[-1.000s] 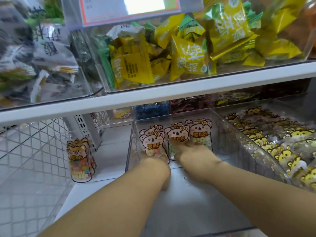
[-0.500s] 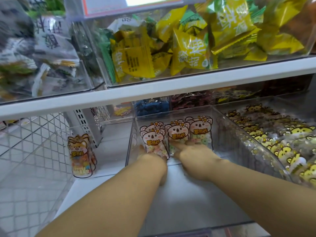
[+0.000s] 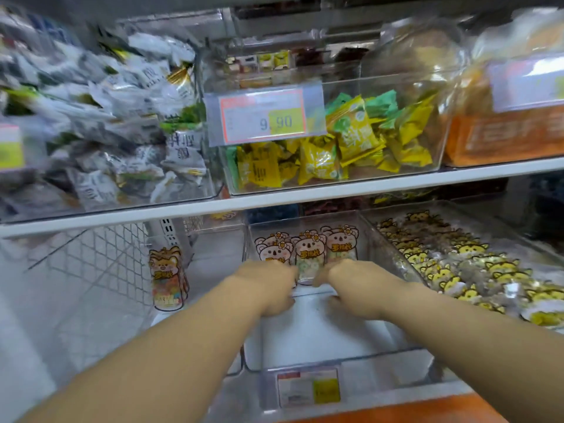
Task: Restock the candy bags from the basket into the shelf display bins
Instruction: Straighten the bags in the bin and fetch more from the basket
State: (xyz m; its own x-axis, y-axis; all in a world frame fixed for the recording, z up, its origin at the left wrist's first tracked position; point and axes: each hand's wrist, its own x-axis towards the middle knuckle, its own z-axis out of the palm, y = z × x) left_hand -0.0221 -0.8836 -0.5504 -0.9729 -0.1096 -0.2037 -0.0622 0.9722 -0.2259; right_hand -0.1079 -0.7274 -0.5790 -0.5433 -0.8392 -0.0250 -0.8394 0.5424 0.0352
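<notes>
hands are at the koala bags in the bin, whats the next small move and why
Probably draw the left hand and right hand back out for more stock: the koala bags stand upright in a row at the back of the clear bin, and its floor nearer the person looks bare.

The bin point(image 3: 320, 334) before you is clear, glossy plastic. Your bags point(image 3: 309, 250) are shiny printed film. On your left the mesh point(image 3: 100, 254) is white-coated metal wire, and the shelf point(image 3: 305, 195) edge looks smooth and white.
</notes>
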